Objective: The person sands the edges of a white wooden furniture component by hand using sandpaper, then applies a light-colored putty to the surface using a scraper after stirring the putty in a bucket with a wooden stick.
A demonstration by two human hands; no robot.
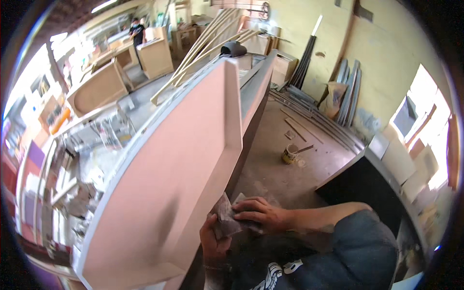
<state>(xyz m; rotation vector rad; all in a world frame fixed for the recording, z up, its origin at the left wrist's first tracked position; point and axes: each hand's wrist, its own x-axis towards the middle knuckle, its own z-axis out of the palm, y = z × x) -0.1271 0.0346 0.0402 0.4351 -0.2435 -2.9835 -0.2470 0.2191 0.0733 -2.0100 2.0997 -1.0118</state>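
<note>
Panel (pixel 169 140), pink, curved, grey-edged, running through the middle. Board (pixel 360 191), black, at right. Left hand (pixel 215 241) and right hand (pixel 267 215), close together, both gripping the sheet (pixel 224 216). Sheet, greyish, creased, beside the panel's near right edge.

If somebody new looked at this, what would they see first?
Probably the big pink panel with its grey edge, filling the middle. Then, by its near lower right side, the left hand and right hand holding a greyish sheet. Beyond them, a small open tub stands on the floor.
</note>
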